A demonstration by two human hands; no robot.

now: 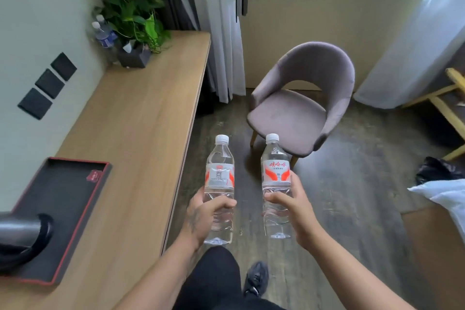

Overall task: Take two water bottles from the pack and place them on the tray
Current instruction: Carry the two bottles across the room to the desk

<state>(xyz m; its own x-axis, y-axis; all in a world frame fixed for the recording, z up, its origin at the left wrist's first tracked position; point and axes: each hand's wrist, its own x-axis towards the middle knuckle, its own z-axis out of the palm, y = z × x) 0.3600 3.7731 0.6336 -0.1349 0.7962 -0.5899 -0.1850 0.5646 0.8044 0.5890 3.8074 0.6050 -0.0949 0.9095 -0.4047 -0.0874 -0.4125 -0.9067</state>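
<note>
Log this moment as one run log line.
left hand: holds bottle | right hand: holds second bottle | both upright over floor | tray: no bottles

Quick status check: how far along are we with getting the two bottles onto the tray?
Pickup looks done: the left hand holds one water bottle upright, and the right hand holds the second bottle, both over the floor. Left to do: set both on the black tray on the desk, which holds neither yet.

Two bottles — in hands
</note>
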